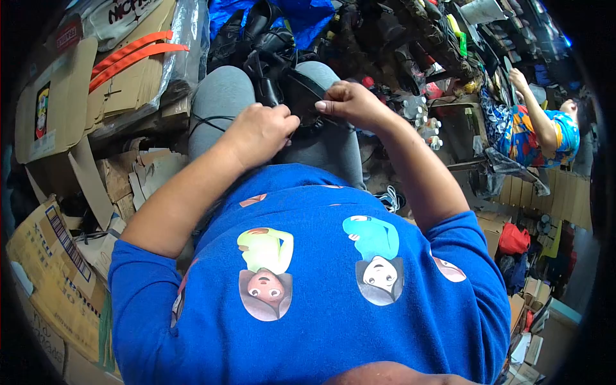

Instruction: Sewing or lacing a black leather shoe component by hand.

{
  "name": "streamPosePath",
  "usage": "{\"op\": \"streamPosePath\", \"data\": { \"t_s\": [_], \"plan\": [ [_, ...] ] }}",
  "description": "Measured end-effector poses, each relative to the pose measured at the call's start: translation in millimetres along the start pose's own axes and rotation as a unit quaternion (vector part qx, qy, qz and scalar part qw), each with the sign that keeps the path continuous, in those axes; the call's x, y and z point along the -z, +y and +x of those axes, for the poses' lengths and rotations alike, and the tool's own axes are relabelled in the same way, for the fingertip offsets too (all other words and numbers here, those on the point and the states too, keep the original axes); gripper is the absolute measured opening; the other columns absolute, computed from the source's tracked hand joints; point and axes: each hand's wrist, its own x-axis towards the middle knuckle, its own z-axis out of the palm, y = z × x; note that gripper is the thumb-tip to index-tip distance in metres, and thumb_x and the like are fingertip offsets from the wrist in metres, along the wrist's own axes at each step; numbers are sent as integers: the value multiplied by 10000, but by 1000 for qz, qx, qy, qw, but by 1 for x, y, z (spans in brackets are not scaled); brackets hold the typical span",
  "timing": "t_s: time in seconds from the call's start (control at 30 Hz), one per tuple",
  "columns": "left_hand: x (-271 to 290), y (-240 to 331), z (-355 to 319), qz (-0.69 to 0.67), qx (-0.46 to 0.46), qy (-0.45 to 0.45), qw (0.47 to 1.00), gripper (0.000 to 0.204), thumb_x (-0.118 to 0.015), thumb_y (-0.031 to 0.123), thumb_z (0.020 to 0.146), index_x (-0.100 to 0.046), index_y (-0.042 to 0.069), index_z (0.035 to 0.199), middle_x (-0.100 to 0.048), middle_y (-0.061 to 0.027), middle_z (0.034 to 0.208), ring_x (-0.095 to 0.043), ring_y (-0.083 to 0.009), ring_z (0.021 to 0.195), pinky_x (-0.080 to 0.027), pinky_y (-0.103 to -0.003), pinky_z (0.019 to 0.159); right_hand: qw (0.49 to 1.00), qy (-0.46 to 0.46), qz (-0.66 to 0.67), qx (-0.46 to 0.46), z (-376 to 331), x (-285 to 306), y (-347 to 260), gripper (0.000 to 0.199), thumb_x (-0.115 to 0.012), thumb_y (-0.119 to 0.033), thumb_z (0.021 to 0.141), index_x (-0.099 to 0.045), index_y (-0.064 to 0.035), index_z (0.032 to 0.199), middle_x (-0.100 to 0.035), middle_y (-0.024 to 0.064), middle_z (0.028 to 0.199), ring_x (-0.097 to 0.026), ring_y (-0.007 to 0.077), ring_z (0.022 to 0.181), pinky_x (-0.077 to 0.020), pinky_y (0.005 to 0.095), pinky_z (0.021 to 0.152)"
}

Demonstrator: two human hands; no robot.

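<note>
On my lap, between my knees, lies a black shoe-like piece (303, 97) with a strap or loop at its far side. My left hand (264, 130) is closed at its near left edge, fingers curled; what they hold is hidden. At its right side my right hand (350, 104) is also closed, thumb against the fingers in a pinch, and anything between them is too small to name. A thin black cord (210, 119) crosses my left thigh and runs toward my left hand. Several black shoes (262, 31) are heaped just beyond my knees.
Cardboard boxes (61, 106) and flattened cardboard with orange straps (138, 56) crowd the left. Blue plastic sheeting (314, 14) lies behind the shoes. Small clear bottles (416, 110) stand to the right. Further right, another person (542, 131) in a colourful top has an arm raised.
</note>
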Motion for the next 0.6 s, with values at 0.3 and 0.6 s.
{"op": "streamPosePath", "data": {
  "t_s": [0.3,0.6],
  "plan": [
    [53,-66,-53,-147,217,171,950,178,-581,34,822,-657,6,981,-651,-112,942,-621,-210,896,-467,-308,822,989,140,7,47,-12,3,-8,309,-695,-311,834,-618,-13,863,-526,-20,718,-480,61,695,-404,220,635],
    [21,-42,45,-237,-11,67,969,226,-630,215,798,-691,48,937,-639,-132,959,-611,-292,918,-476,-357,817,996,-88,-6,-26,-33,10,-35,290,-611,-271,873,-570,-3,770,-478,-29,635,-430,58,636,-383,264,579]
  ]
}}
